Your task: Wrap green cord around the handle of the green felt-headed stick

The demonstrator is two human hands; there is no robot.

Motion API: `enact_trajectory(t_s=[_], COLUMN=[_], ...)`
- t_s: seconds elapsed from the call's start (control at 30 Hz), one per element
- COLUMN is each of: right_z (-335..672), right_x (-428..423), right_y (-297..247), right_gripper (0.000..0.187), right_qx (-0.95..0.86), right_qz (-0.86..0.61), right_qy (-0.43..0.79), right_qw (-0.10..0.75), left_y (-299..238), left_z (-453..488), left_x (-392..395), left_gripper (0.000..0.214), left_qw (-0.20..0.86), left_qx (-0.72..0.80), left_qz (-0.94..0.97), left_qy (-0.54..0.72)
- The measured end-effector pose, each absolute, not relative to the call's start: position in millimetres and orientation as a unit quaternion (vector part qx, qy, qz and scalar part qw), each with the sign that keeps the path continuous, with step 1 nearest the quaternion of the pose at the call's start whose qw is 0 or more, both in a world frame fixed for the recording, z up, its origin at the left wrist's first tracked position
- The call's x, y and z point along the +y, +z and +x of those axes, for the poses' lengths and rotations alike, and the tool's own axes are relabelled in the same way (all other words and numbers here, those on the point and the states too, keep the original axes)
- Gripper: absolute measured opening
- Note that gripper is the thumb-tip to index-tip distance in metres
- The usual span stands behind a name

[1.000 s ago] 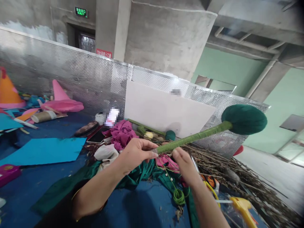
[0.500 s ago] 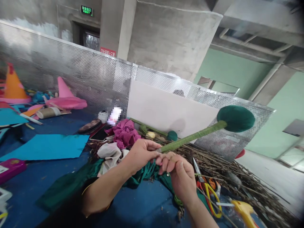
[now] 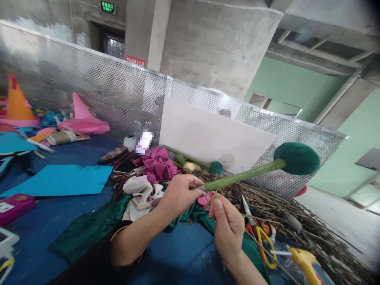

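My left hand (image 3: 182,194) is closed around the near end of a stick wrapped in green (image 3: 243,177). A dark green padded ball (image 3: 297,158) caps its far end, which points up and to the right. Just below the stick, slightly apart from it, my right hand (image 3: 227,223) is closed with thumb and fingers pressed together. Whatever it pinches is too small to make out, though a thin green strand shows just to its right. Dark green cloth (image 3: 92,225) lies beneath both hands, with a bit of pink material (image 3: 204,201) between them.
Scissors with yellow and red handles (image 3: 261,241) and a yellow glue gun (image 3: 304,261) lie right, beside a heap of dry twigs (image 3: 297,217). Magenta cloth (image 3: 158,164), a blue sheet (image 3: 59,180) and cone hats (image 3: 20,103) are left. A perforated metal screen (image 3: 89,75) stands behind.
My right hand has drawn down and away from the stick's near end, its fingers now closed together. My left hand keeps its hold, and the padded ball sits slightly lower.
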State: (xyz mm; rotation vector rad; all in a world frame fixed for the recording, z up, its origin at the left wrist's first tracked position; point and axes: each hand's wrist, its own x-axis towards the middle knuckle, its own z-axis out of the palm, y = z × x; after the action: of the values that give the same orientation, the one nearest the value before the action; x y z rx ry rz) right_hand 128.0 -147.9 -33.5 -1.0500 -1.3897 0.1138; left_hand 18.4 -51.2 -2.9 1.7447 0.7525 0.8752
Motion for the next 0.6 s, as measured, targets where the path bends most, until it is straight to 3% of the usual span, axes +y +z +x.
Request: enact_trajectory(t_s=[0.17, 0.37, 0.6], right_z=[143.0, 160.0, 165.3], right_x=[-150.4, -149.5, -144.1], right_y=[-18.9, -2.8, -0.5], right_gripper=[0.034, 0.029, 0.029], right_qx=[-0.666, -0.671, -0.662], right_qz=[-0.425, -0.471, -0.485], right_qy=[0.106, 0.043, 0.069], right_qw=[0.604, 0.571, 0.566], left_y=[-3.5, 4.1, -0.3], left_z=[15.7, 16.7, 20.7], left_x=[-55.0, -70.3, -80.8], left_gripper=[0.022, 0.016, 0.013], left_qw=[0.357, 0.267, 0.153], left_qx=[0.338, 0.345, 0.329], left_qz=[0.801, 0.848, 0.895], left_qy=[0.341, 0.3, 0.261])
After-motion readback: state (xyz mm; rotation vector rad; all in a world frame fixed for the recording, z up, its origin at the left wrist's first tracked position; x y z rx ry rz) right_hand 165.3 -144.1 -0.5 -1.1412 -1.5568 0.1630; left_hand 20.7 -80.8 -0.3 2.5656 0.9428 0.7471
